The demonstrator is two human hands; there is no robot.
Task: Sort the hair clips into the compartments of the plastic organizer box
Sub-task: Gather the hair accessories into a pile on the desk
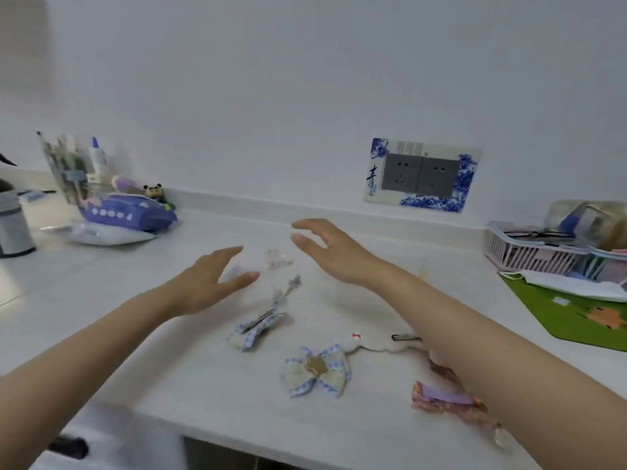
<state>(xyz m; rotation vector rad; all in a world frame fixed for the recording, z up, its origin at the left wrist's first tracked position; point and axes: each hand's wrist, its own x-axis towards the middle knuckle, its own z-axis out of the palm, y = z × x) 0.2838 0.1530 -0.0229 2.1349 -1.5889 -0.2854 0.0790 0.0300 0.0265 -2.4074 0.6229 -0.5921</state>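
Observation:
Several hair clips lie on the white countertop (169, 334). A small clear claw clip (278, 260) sits between my hands. A metal clip with a star (286, 292) lies just below it. A blue-checked bow clip (256, 329) lies face down, and another blue-checked bow with a gold star (315, 373) lies nearer me. A white plush clip (376, 342) and a pink-and-purple bow clip (444, 400) sit partly under my right forearm. My left hand (210, 279) and my right hand (334, 247) both hover empty, fingers spread. No organizer box is visible.
At the back left stand a clear pen holder (71, 164), a purple plane-shaped case (125, 213) and a grey cup (13, 225). A pink basket (536, 256) and a green mat (570, 317) occupy the right. A wall socket (420, 174) is behind.

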